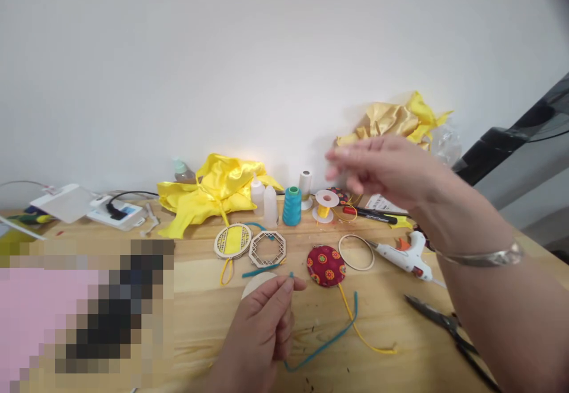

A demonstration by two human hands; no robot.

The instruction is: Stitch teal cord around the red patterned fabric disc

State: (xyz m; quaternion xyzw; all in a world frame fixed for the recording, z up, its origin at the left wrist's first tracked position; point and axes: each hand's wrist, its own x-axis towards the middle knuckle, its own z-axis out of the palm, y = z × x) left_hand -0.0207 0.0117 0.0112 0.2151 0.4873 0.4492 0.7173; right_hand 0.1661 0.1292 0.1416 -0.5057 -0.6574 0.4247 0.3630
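Observation:
My left hand (267,322) is closed low over the table in a pinch. A small end of a teal cord (326,344) pokes out above its thumb and finger, and the rest trails below the hand to the right. Raised above the back of the table, my right hand (377,165) has thumb and forefinger together; it is smeared by motion, and I cannot make out what they hold. A pale round disc (255,283) lies partly hidden behind my left hand. To the right rests a dark red patterned fabric disc (326,266) with a yellow cord (362,334).
Behind are an oval frame (233,240), an octagonal frame (255,249), a teal thread cone (292,207), a yellow thread spool (324,210) and yellow satin (213,188). At right lie a wooden ring (341,251), a glue gun (406,256) and scissors (448,325).

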